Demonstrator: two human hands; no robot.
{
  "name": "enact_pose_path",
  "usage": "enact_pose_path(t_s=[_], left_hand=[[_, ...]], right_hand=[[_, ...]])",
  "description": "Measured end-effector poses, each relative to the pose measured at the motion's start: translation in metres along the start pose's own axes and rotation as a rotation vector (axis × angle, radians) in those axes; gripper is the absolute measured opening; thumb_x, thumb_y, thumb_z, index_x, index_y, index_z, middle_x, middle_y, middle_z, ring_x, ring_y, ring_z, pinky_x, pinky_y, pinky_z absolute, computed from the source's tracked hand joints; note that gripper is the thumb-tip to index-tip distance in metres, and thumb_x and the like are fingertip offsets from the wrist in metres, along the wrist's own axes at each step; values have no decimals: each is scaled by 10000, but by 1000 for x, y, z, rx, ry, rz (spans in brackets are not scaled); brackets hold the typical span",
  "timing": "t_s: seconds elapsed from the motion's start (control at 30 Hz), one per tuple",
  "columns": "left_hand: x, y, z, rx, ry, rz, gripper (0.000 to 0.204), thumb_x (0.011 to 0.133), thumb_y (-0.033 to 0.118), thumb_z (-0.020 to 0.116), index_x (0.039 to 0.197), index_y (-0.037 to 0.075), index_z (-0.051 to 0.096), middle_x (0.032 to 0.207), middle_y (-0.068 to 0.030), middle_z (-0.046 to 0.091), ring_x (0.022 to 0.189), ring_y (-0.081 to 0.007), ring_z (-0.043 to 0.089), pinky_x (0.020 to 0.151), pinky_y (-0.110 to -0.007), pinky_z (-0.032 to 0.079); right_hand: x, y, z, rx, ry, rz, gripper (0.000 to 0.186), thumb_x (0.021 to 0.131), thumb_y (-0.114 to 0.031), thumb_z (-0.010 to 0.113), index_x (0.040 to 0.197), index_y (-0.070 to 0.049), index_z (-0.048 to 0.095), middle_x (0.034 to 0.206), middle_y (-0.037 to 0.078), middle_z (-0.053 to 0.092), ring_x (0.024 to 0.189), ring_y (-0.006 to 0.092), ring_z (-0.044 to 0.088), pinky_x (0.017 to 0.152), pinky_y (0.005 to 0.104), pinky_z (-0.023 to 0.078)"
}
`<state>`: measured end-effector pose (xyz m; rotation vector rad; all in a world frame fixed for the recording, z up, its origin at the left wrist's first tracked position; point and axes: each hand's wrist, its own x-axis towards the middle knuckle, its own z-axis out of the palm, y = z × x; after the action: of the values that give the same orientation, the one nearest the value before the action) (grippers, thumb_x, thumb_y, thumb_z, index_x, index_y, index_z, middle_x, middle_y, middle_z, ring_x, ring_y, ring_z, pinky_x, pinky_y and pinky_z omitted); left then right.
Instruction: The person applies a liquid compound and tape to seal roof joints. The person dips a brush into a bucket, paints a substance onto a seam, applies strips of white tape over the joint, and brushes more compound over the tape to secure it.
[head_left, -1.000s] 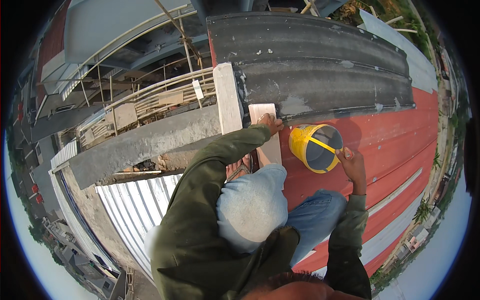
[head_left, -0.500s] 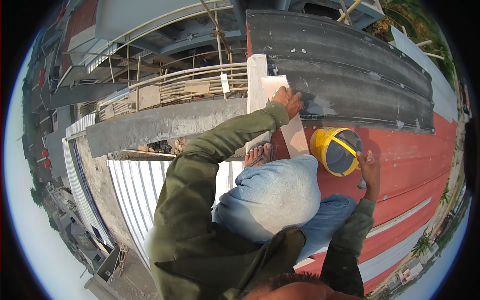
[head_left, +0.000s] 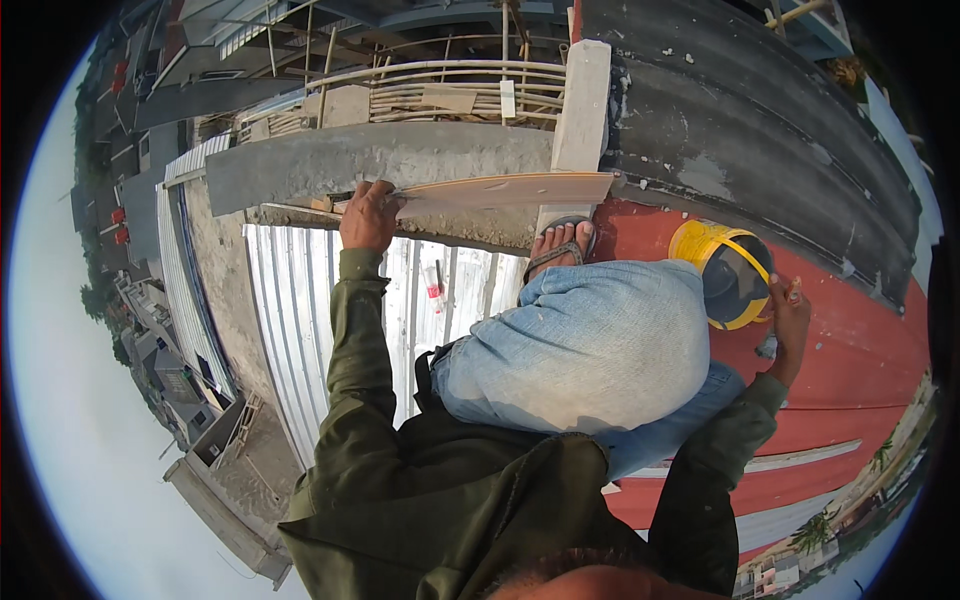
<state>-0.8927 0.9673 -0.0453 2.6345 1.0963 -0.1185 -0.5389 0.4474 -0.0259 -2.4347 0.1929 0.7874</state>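
Left fingers (head_left: 377, 190) pinch the board (head_left: 500, 190) at its left end; it extends rightward. Right fingers (head_left: 779, 296) grip the yellow bucket handle (head_left: 750, 256).

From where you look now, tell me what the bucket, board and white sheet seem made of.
Bucket: probably plastic, smooth, with an evenly yellow wall.
Board: perhaps wood, matt and pinkish-tan, with a thin straight edge; no clear grain shows.
White sheet: likely metal, ribbed and glaring in the light.

The left grip (head_left: 369, 214) has swung from the dark sheet (head_left: 750, 130) to near the grey ledge (head_left: 290, 165), turning the board (head_left: 500, 190) crosswise. A red-banded object (head_left: 434, 290) now shows on the white corrugated sheet (head_left: 310, 300).
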Motion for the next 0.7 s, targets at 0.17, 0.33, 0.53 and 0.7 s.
enact_pose_path(t_s=[0.17,0.33,0.53,0.7], left_hand=[[-51,-107,65,41,-32,-158,219,782,178,695,974,94,631,991,-139,603,894,-367,605,747,-438,481],[-68,-162,108,246,-348,-407,316,782,226,724,1063,123,627,1189,-133,563,978,-333,618,858,-424,495],[56,-23,153,-78,-157,-9,238,825,213,647,1045,131,606,1011,-146,593,937,-377,589,780,-451,484],[164,154,155,-227,34,566,216,843,197,632,1044,121,610,966,-152,604,859,-367,610,731,-452,489]], right_hand=[[11,6,3,-15,19,-44,360,845,-330,688,801,24,641,706,39,593,627,104,522,587,275,410],[-2,-10,4,12,19,-57,368,838,-329,697,772,24,620,669,19,549,627,102,519,575,287,416],[-2,9,7,53,126,-50,463,812,-370,694,810,87,623,633,91,562,610,147,541,577,332,430],[-4,7,12,4,95,-75,399,823,-330,685,777,54,590,599,32,464,593,113,413,543,332,376]])
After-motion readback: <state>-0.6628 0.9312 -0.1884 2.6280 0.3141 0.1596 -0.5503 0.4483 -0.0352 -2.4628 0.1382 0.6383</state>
